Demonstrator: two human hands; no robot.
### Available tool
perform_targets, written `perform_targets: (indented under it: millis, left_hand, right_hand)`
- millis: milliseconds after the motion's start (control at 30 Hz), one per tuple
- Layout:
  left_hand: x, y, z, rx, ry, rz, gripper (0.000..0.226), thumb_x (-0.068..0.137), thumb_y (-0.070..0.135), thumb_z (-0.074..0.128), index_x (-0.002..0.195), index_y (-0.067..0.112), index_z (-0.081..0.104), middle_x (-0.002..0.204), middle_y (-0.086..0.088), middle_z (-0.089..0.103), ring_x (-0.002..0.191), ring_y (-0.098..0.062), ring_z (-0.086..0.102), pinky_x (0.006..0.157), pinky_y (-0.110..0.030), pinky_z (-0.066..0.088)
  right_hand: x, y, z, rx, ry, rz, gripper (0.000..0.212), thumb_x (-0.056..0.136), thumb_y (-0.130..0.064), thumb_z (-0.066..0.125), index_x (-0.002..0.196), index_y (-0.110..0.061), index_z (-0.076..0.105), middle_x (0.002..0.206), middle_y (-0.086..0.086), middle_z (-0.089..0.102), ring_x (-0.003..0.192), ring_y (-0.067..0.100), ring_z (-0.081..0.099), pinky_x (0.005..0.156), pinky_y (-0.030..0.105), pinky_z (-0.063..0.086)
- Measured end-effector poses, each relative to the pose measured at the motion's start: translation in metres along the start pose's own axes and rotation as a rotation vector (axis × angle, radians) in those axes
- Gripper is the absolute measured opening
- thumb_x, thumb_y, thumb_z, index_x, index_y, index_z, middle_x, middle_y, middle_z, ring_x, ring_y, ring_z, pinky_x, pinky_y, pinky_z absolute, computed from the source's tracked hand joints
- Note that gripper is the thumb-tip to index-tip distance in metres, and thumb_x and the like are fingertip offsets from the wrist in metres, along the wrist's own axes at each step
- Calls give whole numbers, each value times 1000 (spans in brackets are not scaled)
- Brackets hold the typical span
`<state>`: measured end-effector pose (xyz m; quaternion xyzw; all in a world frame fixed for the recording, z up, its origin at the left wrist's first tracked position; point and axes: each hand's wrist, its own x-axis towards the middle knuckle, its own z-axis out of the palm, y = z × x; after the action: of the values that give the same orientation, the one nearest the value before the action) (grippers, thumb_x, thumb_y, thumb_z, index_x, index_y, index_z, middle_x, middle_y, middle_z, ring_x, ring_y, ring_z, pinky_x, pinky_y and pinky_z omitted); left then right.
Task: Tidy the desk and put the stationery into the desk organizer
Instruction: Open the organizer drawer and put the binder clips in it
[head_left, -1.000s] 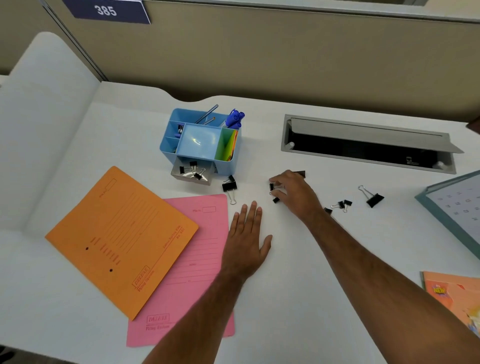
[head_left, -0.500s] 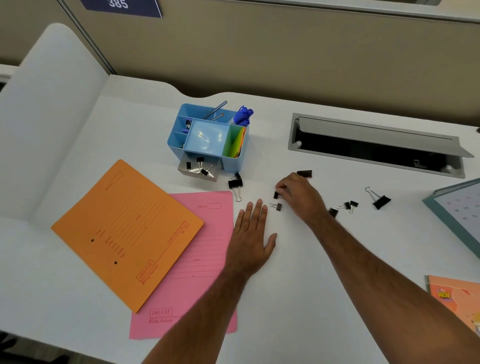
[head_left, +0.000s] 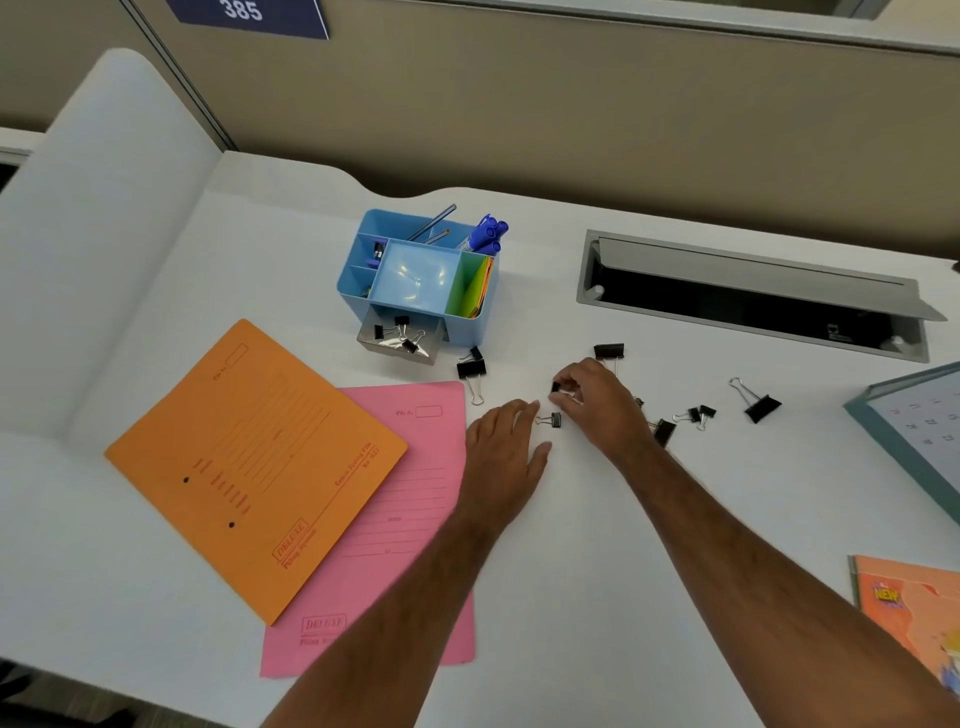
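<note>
The left hand (head_left: 506, 452) lies flat on the desk (head_left: 571, 597), fingers straight, its heel on the edge of the pink folder (head_left: 395, 519) and its fingertips just beside a small binder clip (head_left: 551, 419). Up and to the left stands the blue organizer (head_left: 421, 275), its little drawer (head_left: 400, 340) pulled out with a few clips already inside. To the right, the right hand (head_left: 597, 405) pinches another small black clip (head_left: 556, 387) between thumb and fingertips. More clips lie scattered nearby, one large one (head_left: 471, 370) near the drawer and others (head_left: 696, 414) well off to the right. The step in hand looks like gathering clips; next, the pinched clip likely goes leftward to the open drawer, released over it rather than over the upper compartments.
</note>
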<state>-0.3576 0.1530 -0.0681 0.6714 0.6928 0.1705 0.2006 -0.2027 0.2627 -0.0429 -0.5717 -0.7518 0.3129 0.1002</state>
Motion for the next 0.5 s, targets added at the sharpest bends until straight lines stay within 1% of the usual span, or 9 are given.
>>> perform_targets:
  millis: [67, 167, 233, 300, 333, 400, 500]
  left_hand:
    - [13, 9, -6, -10, -11, -22, 50, 104, 43, 54, 149, 22, 51, 144, -2, 54, 133, -24, 47, 113, -42, 33]
    - [26, 19, -9, -16, -54, -43, 46, 102, 43, 61, 143, 23, 58, 137, -2, 57, 127, -23, 50, 110, -40, 32]
    - [33, 23, -9, -1, -51, -38, 37, 100, 41, 65, 132, 24, 67, 132, -1, 61, 122, -22, 54, 107, -40, 34]
    - [37, 25, -10, -1, -41, -32, 29, 101, 38, 65, 124, 23, 73, 130, -1, 64, 119, -22, 56, 105, -40, 35]
    - [37, 26, -10, 2, -39, -26, 27, 102, 37, 65, 123, 22, 73, 129, -1, 65, 119, -23, 56, 105, -40, 35]
    - [35, 24, -12, 18, -34, -14, 26, 103, 34, 63, 122, 20, 73, 128, -2, 65, 118, -23, 56, 103, -40, 35]
    - [29, 18, -18, 10, 0, -12, 24, 103, 32, 64, 120, 18, 73, 126, -3, 66, 117, -25, 57, 100, -41, 37]
  right_hand:
    - [1, 0, -1, 12, 9, 22, 20, 97, -27, 68, 113, -15, 68, 110, -1, 61, 97, 14, 61, 81, 30, 51]
    - [4, 1, -7, 39, 53, 45, 19, 97, -28, 68, 112, -16, 68, 110, -2, 58, 90, 8, 56, 76, 25, 45]
    - [7, -1, -13, 51, 91, 40, 20, 97, -29, 69, 113, -17, 69, 106, -5, 55, 81, 4, 53, 72, 20, 45]
    - [12, -8, -20, 49, 133, 31, 21, 97, -32, 69, 114, -20, 69, 100, -9, 51, 77, 0, 50, 67, 12, 38]
    - [15, -14, -24, 50, 147, 16, 20, 97, -32, 69, 114, -21, 70, 96, -10, 50, 76, -1, 50, 65, 11, 35]
    - [20, -31, -28, 49, 151, -46, 19, 96, -34, 70, 113, -24, 70, 88, -10, 50, 73, 3, 50, 61, 16, 37]
    - [30, -65, -30, 56, 114, -141, 18, 94, -37, 71, 111, -29, 71, 81, -10, 53, 71, 12, 53, 61, 28, 44]
